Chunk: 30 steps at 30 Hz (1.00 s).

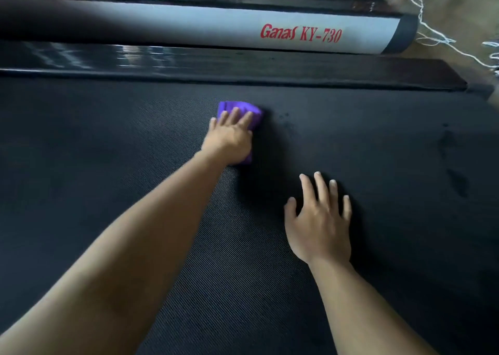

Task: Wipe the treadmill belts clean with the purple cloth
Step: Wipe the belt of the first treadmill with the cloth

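The left hand [229, 138] lies palm-down on the purple cloth [239, 111], fingers stretched forward and only slightly apart, pressing the bunched fabric flat against the treadmill belt [108, 165]. Cloth shows past the fingertips at 12 o'clock and under the heel of the hand at 5 o'clock. The right hand [320, 219] holds nothing; it rests open on the belt at 5 o'clock from the cloth, well apart from it, fingers spread and thumb out to the side.

The belt is black rubber with a fine woven, cross-hatched grain that catches light near the arms. A few darker smudges mark it toward 3 o'clock. The cloth is soft and folded into a thick wad.

At 12 o'clock beyond the belt runs a glossy black side rail [189, 63], and past it a pale grey rounded rail [216, 28] with a dark end cap, printed in red letters "Ganas KY-730". White string [437, 40] trails over the floor at 2 o'clock.
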Each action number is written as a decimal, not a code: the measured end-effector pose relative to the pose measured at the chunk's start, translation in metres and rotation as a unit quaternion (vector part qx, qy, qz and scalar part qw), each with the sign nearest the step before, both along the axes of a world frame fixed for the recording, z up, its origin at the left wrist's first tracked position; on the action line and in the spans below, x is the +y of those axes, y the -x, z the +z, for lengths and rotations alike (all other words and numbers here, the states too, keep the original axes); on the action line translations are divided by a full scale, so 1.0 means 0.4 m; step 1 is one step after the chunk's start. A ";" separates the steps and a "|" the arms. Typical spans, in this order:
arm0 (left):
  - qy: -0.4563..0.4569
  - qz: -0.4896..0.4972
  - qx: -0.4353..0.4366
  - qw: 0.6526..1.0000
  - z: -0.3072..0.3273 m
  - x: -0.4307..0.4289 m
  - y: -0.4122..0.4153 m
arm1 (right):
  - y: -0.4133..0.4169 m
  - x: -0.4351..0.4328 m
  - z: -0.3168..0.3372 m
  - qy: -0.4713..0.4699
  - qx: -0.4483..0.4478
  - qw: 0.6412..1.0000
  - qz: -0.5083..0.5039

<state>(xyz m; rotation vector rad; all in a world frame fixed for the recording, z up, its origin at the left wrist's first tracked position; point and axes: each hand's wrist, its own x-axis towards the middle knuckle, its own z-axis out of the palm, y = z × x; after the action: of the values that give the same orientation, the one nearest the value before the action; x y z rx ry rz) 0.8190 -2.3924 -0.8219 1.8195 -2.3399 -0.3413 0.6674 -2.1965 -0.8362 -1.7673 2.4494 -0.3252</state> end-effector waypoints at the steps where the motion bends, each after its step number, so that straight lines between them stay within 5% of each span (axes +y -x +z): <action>1: 0.005 -0.041 -0.002 0.999 -0.001 0.031 0.035 | 0.000 0.000 0.000 0.002 0.000 1.000 -0.001; 7: 0.023 -0.166 0.002 0.986 -0.008 0.181 -0.021 | -0.006 -0.003 -0.003 0.013 0.004 1.000 -0.011; 13: 0.039 -0.015 0.013 0.999 -0.025 0.062 -0.211 | -0.009 -0.002 -0.006 0.038 0.014 0.999 -0.012; 20: 0.011 0.094 0.016 0.995 -0.019 -0.162 -0.099 | -0.004 0.001 -0.006 0.010 0.018 1.000 -0.003; 25: 0.015 0.008 0.006 1.000 -0.011 -0.202 0.073 | -0.003 -0.006 0.001 0.001 0.015 1.000 0.004; 30: 0.035 -0.191 -0.004 0.981 -0.016 -0.056 0.167 | -0.006 -0.001 -0.008 0.036 0.021 0.999 -0.008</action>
<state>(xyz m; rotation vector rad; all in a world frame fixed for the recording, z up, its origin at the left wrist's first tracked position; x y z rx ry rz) 0.7523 -2.4146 -0.8282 1.3349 -2.6629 -0.2915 0.6700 -2.1971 -0.8393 -1.8014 2.5116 -0.3875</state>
